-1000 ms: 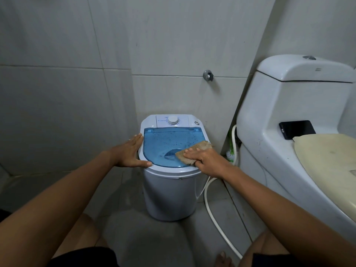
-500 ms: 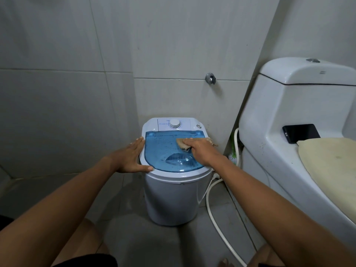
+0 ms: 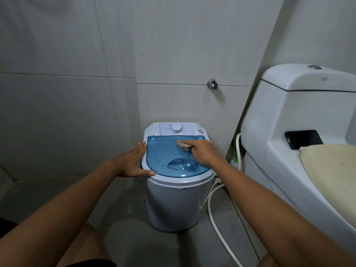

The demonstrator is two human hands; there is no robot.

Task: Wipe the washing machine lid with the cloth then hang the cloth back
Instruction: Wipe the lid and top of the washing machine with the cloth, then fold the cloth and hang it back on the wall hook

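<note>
Translucent blue washing machine lid (image 3: 169, 157) lying closed and flat atop small white washer, dark specks showing across surface. Crumpled tan cloth (image 3: 184, 145) resting on lid's far right area, partly covered.

Both forearms are bare, no sleeves, watch or rings on the left hand (image 3: 133, 160) or right hand (image 3: 202, 152); dark shorts at 7 o'clock
</note>
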